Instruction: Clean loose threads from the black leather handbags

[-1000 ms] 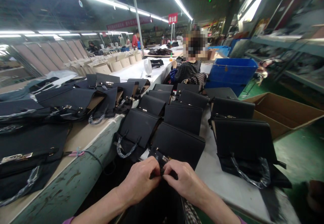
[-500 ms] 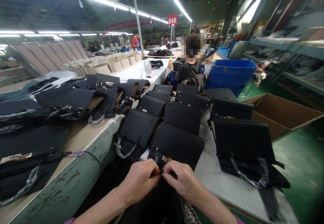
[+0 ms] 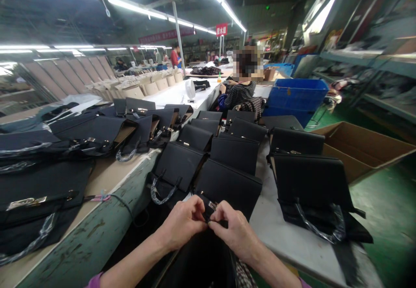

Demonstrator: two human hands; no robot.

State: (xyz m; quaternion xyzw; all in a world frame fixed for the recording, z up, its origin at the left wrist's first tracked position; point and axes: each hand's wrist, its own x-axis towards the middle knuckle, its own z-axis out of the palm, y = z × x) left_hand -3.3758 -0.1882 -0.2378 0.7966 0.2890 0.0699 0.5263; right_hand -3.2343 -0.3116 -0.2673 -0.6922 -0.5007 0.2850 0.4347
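A black handbag [image 3: 204, 260] stands upright close to my body, its lower part running out of view. My left hand [image 3: 184, 222] is closed in a pinch on its top edge. Right beside it, my right hand [image 3: 233, 226] pinches the same edge, the two thumbs almost touching. Whatever small part lies between the fingertips is hidden. Just beyond my hands lies another black handbag [image 3: 229, 186] with gold-coloured metal fittings. A handbag with a plastic-wrapped handle [image 3: 164, 197] is to the left of it.
Several more black handbags [image 3: 308, 179] cover the white table [image 3: 276, 231] and the green-sided bench [image 3: 97, 236] at left. A cardboard box [image 3: 364, 145] and a blue bin [image 3: 295, 99] stand at right. A co-worker in a striped top [image 3: 242, 95] sits ahead.
My hands keep their pinch on the handbag's edge, with small finger shifts. The seated co-worker's arms have moved, and the view has tilted slightly.
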